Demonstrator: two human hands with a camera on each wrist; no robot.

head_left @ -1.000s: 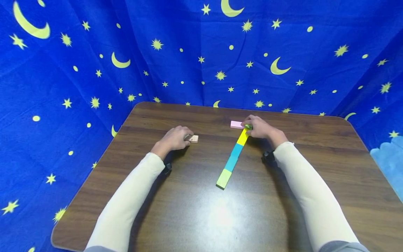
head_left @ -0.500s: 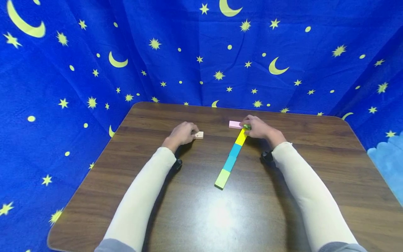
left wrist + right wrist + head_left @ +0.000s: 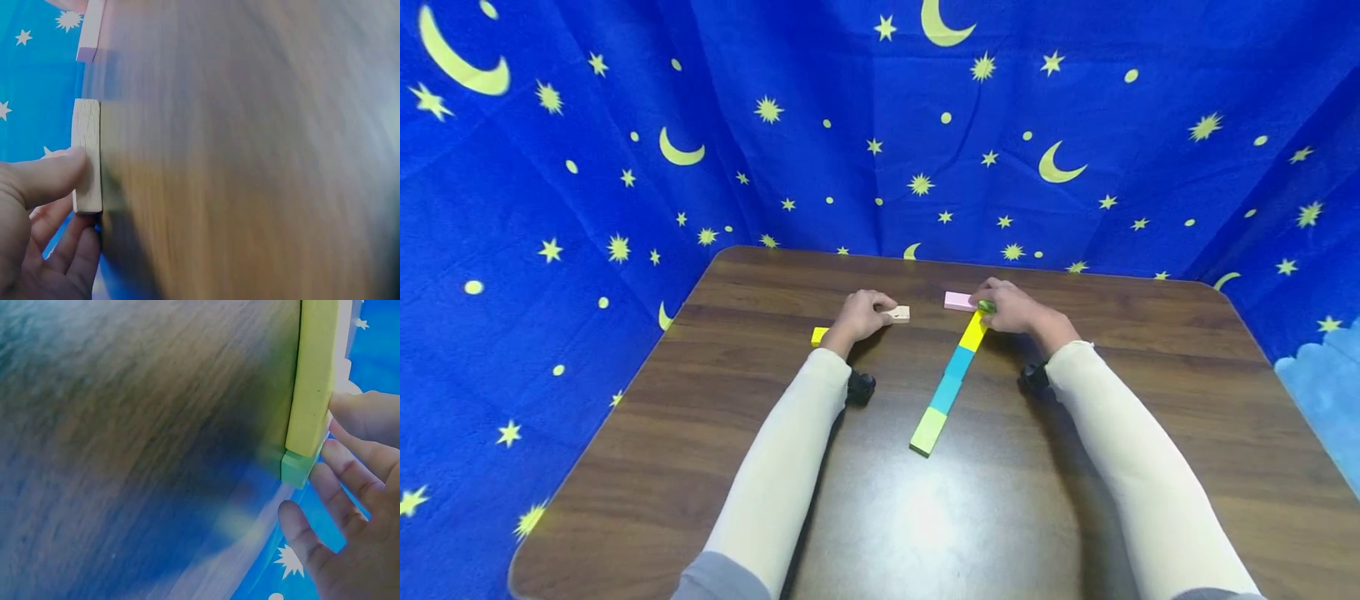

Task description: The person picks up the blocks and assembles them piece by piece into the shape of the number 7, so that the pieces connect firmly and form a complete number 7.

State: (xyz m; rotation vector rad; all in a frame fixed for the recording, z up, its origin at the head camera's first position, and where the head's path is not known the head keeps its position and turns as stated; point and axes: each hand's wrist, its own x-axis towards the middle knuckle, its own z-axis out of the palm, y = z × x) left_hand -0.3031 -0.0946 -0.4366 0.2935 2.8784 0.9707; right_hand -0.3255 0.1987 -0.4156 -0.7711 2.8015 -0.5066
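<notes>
My left hand pinches a plain wooden block between thumb and fingers, low over the table; the left wrist view shows this wooden block upright in the picture. To its right lies a pink block, with a gap between them. At the far end of a line of blocks, my right hand has thumb and fingers around a green block, fingertips by the pink one. Toward me the line continues with a yellow block, two blue blocks and a light green block.
Another yellow block lies beside my left wrist, partly hidden by it. The brown wooden table ends at a blue curtain with stars and moons along the back and left.
My left hand has moved right with the wooden block, closer to the pink one. The yellow block behind my left wrist has come into sight. My right hand stays put.
</notes>
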